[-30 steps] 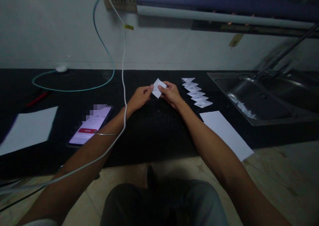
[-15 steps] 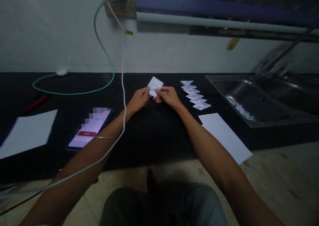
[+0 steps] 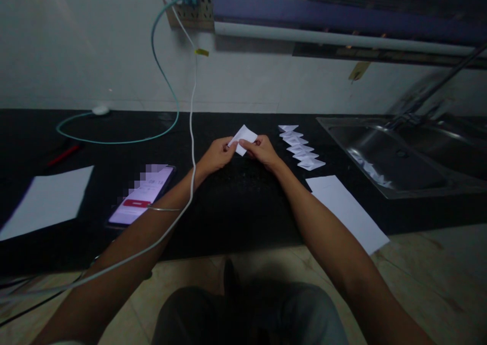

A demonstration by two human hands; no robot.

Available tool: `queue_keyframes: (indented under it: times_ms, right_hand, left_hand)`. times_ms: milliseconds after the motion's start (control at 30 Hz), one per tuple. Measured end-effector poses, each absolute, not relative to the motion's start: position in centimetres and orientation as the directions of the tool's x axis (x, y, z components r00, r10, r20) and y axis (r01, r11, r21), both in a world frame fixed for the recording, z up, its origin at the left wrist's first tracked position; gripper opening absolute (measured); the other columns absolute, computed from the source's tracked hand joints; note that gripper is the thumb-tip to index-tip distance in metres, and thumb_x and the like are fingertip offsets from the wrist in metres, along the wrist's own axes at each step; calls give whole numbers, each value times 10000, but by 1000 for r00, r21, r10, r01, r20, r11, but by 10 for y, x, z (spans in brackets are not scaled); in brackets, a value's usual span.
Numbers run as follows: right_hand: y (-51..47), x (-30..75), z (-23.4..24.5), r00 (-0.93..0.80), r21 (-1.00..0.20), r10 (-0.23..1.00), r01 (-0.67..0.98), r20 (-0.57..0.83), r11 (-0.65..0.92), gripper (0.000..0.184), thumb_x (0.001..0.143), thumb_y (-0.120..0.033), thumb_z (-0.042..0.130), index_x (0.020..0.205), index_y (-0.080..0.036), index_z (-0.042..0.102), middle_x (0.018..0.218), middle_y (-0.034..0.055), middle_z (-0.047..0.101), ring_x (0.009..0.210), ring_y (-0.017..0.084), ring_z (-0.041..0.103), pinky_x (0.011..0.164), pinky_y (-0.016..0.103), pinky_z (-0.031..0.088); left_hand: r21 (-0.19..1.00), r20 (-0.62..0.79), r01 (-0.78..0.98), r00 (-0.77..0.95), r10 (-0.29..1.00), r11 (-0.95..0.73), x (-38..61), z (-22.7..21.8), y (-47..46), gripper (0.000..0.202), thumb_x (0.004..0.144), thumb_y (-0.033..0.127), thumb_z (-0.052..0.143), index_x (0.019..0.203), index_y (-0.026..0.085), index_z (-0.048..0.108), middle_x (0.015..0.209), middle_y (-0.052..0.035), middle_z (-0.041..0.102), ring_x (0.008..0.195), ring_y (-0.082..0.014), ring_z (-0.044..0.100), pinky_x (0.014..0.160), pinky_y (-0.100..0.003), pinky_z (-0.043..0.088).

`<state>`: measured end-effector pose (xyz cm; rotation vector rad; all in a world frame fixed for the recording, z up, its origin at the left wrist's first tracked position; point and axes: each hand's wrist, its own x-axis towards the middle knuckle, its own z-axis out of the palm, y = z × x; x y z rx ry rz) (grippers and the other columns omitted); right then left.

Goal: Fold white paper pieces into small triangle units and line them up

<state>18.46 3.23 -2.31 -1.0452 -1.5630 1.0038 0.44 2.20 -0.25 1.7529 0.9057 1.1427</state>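
Note:
A small folded white paper (image 3: 244, 134) is held up over the black counter between both hands. My left hand (image 3: 218, 154) pinches its left edge, thumb on top. My right hand (image 3: 263, 149) grips the right side, with its thumb pressed on the paper's face near the middle. The fingers behind the paper are partly hidden. Just right of my right hand, several folded white paper pieces (image 3: 300, 148) lie in an overlapping row. Some loose white sheets (image 3: 346, 210) rest beside my right forearm.
A lit phone (image 3: 142, 195) lies by my left forearm. White paper (image 3: 49, 200) and a red pen-like object (image 3: 64, 155) are farther left. A white cable (image 3: 192, 127) hangs across my left arm; a teal cable (image 3: 117, 142) loops behind. The metal sink (image 3: 391, 157) is at right.
The folded paper has turned and tilted between my fingers, and my hands have come closer together around it. The whole view has shifted slightly.

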Motion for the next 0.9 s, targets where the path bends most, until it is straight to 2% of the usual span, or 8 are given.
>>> queue_keyframes:
  times_ms: [133, 333, 400, 567, 667, 733, 833, 900]
  right_hand:
    - [31, 187, -20, -188, -923, 930, 166, 317, 348, 585, 790, -688, 648, 526, -176, 547, 466, -22, 505, 442, 72, 404, 474, 232, 310]
    - [33, 187, -17, -283, -912, 899, 141, 335, 384, 697, 894, -726, 457, 632, -134, 715, 459, 17, 564, 410, 86, 449, 480, 237, 352]
    - [34, 186, -18, -287, -909, 895, 141, 342, 392, 702, 901, -721, 451, 622, -132, 713, 483, 39, 602, 408, 89, 468, 477, 238, 369]
    - [36, 184, -23, -230, -892, 892, 147, 389, 427, 648, 899, -698, 485, 677, -133, 712, 652, 87, 714, 474, 115, 565, 520, 249, 460]
    - [37, 184, -26, -197, -830, 856, 220, 477, 513, 556, 944, -614, 480, 937, -135, 764, 821, 88, 758, 632, 159, 661, 617, 274, 526]
    - [37, 185, -26, -228, -750, 808, 299, 544, 589, 464, 983, -516, 465, 1139, -174, 737, 993, 78, 769, 829, 195, 709, 751, 311, 555]
    - [36, 188, -26, -319, -607, 736, 420, 597, 675, 379, 991, -319, 459, 1293, -228, 669, 1219, 58, 726, 1088, 224, 677, 976, 381, 506]
    - [34, 190, -26, -358, -553, 717, 462, 598, 693, 441, 948, -193, 459, 1355, -233, 621, 1317, 62, 680, 1168, 227, 642, 1053, 411, 460]
  left_hand:
    - [899, 347, 156, 314, 884, -409, 3, -4, 24, 302, 904, 412, 641, 726, 171, 678, 503, 32, 472, 442, -82, 381, 439, -222, 241]
    - [956, 286, 16, 171, 943, -293, -1, -6, 28, 263, 837, 447, 729, 866, 187, 708, 432, 75, 422, 339, -58, 308, 370, -219, 213]
    - [965, 262, -48, 170, 950, -258, -1, -5, 28, 300, 809, 451, 755, 917, 173, 717, 432, 73, 452, 332, -58, 345, 362, -215, 230]
    - [968, 206, -182, 198, 958, -171, 2, -2, 25, 365, 788, 503, 754, 826, 150, 674, 548, 8, 596, 427, -72, 534, 376, -187, 279]
    - [962, 94, -273, 230, 969, -29, 3, -1, 27, 447, 843, 608, 650, 914, 166, 639, 633, -13, 654, 475, -90, 606, 398, -181, 346]
    - [960, 21, -275, 251, 968, 51, 4, -2, 28, 483, 859, 641, 609, 939, 166, 616, 663, -28, 674, 478, -98, 624, 394, -180, 356]
    - [974, 4, -218, 273, 962, 58, 5, -5, 28, 442, 858, 587, 643, 906, 149, 609, 677, -44, 676, 496, -105, 640, 385, -174, 348]
    - [978, 57, -208, 256, 965, -2, 6, -7, 28, 355, 846, 492, 686, 889, 147, 617, 692, -38, 671, 517, -106, 641, 390, -173, 353]
